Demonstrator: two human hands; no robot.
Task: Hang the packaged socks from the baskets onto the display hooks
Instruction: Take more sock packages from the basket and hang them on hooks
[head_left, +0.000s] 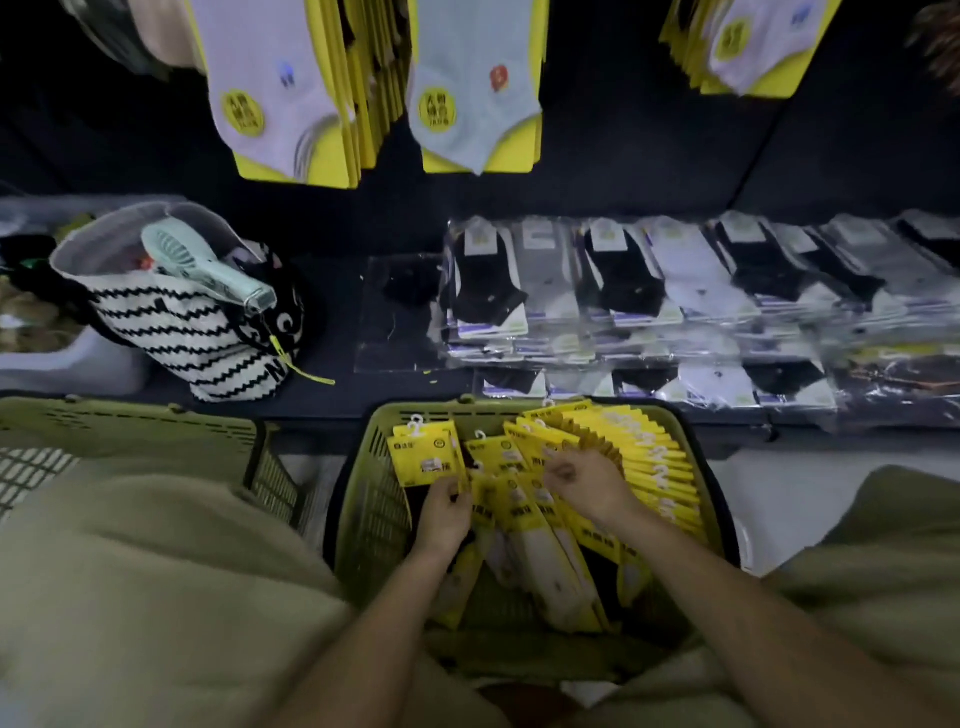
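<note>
In the near basket (374, 519), pick step: left hand (444, 512) fingers pinch a pack (423, 460), right hand (587, 486) fingers curled on fanned packs (649, 452), grip unclear; next, probably lift one pack to the far hung socks (467, 88).

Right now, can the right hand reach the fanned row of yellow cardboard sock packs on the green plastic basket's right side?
Probably yes: the right hand sits in the green plastic basket beside the fanned row, with nothing over it.

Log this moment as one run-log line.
phase: picking from green plastic basket | left hand: grips yellow-carded sock pack | right hand: among fanned yellow packs, grip unclear
</note>
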